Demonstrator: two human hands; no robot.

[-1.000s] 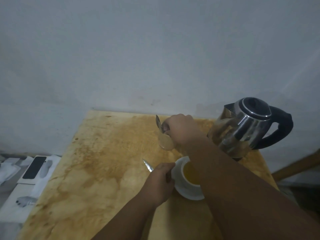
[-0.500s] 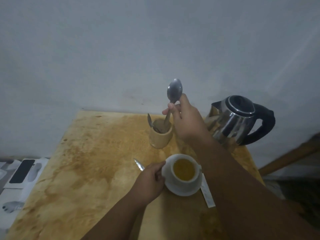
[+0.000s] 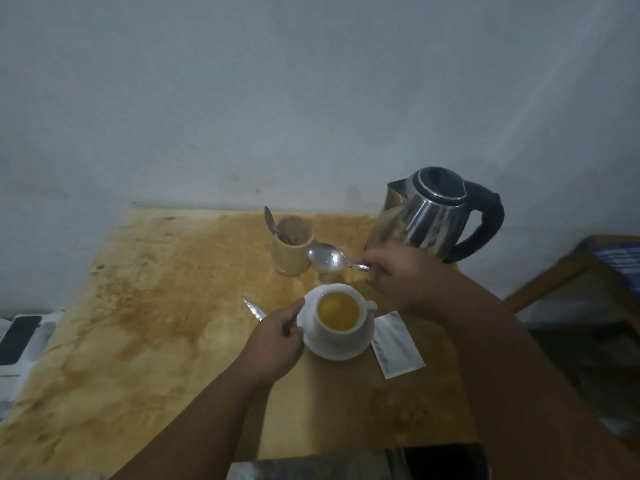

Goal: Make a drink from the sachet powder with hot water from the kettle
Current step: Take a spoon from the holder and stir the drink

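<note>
Lowered: right hand [image 3: 401, 275] holds spoon [image 3: 327, 257] level above cup [image 3: 341, 315].

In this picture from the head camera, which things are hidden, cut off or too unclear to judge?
- Knife: only the tip shows; the left hand covers the rest.
- Spoon handle: hidden inside the right hand.
- Sachet: print unreadable, too dim; torn or not, cannot tell.
- Holder: inside dark; one utensil pokes out, type unclear.
- Kettle: lid shut, water level hidden.
- Boxes: cut off by the left edge.
</note>
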